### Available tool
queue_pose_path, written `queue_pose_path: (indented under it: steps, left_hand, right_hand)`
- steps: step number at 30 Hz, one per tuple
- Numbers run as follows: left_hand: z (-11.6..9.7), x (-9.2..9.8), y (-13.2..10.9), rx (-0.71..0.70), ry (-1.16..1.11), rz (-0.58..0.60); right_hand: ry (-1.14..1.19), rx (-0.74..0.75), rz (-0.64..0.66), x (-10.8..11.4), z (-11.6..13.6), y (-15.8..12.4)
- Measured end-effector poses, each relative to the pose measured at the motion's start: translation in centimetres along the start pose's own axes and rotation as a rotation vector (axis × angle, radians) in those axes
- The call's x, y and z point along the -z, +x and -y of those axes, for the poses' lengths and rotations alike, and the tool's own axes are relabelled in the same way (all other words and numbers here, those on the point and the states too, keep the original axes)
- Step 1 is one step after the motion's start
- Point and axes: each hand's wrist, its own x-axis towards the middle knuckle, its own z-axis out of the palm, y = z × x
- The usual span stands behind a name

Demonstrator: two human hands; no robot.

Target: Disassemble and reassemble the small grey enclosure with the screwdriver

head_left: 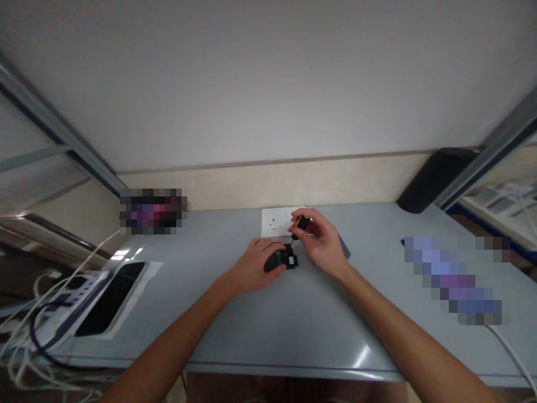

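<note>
My left hand [257, 266] is closed around a small black electronic device [291, 259] with a strip of green circuit board showing, and holds it against the table. Between the fingers of my right hand [321, 240] is a black and yellow screwdriver [301, 225]. Its thin shaft slants down, and the tip meets the device's upper edge; the exact contact is too small to make out. Just behind, several tiny dark pieces lie on a white sheet of paper [267, 225]. A flat grey-blue piece [344, 247] shows partly from behind my right hand.
On the left of the grey table [251, 330] lie a black phone-like slab [112, 299] and a power strip [78, 302] with tangled cables [25, 347]. A black cylinder [436, 179] leans at the back right. Two pixelated things rest at the back left and right.
</note>
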Motion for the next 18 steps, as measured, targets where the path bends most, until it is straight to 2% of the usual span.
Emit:
queue_pose_path:
  steps: [4, 18]
  left_hand:
    - [0.26, -0.32, -0.76, 0.012, -0.015, -0.007]
    - [0.82, -0.3, -0.83, 0.03, -0.039, 0.007]
  right_hand:
    - [-0.016, -0.009, -0.013, -0.1, -0.04, 0.04]
    - [0.014, -0.005, -0.032, -0.57, 0.39, -0.1]
